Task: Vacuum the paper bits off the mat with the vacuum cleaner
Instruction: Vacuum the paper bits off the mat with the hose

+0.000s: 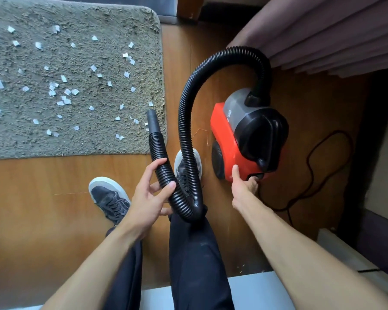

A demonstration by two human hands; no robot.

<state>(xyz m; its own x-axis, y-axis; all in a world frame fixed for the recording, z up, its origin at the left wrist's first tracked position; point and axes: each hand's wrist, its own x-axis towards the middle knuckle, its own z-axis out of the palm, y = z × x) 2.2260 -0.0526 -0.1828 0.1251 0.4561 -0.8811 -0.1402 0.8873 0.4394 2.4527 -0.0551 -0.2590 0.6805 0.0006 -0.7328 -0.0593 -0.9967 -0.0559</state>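
I count one grey shaggy mat (99, 23) at ten o'clock, carrying several dozen small white paper bits (63, 78). At two o'clock there is one red-and-black canister vacuum cleaner (244, 130), one black ribbed hose (188, 97) and one black power cord (309, 157). I see two dark white-soled sneakers (109, 195) and two hands: left hand (150, 198), right hand (242, 186).

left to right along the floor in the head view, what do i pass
mat strewn with paper bits → hose, its nozzle over the mat's right edge → vacuum cleaner → power cord
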